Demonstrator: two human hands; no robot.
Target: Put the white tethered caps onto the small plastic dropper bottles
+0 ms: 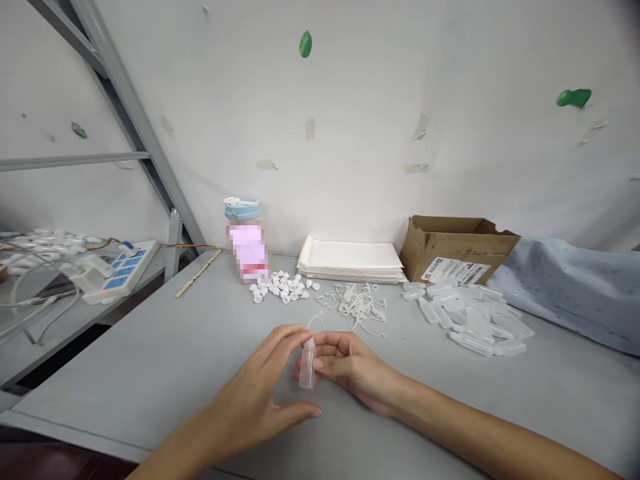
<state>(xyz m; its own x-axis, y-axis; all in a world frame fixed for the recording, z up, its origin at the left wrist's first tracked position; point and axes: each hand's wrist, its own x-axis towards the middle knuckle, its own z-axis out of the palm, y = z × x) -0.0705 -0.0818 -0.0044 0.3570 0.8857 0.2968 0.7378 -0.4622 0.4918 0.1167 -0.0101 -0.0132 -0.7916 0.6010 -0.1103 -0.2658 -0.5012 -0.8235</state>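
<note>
Your right hand (353, 368) pinches a translucent bottle (307, 375) near upright; your left hand (257, 390), thumb spread wide, perhaps touches its top (309, 344).

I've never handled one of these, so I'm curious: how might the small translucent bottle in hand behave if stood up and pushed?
The held bottle would probably tip easily, being taller than wide. It is likely light, given its size beside the right hand. Its plastic-looking wall may give slightly when squeezed.

Caps (285, 297) left, bottles (480, 323) right; straps (357, 303) between
</note>
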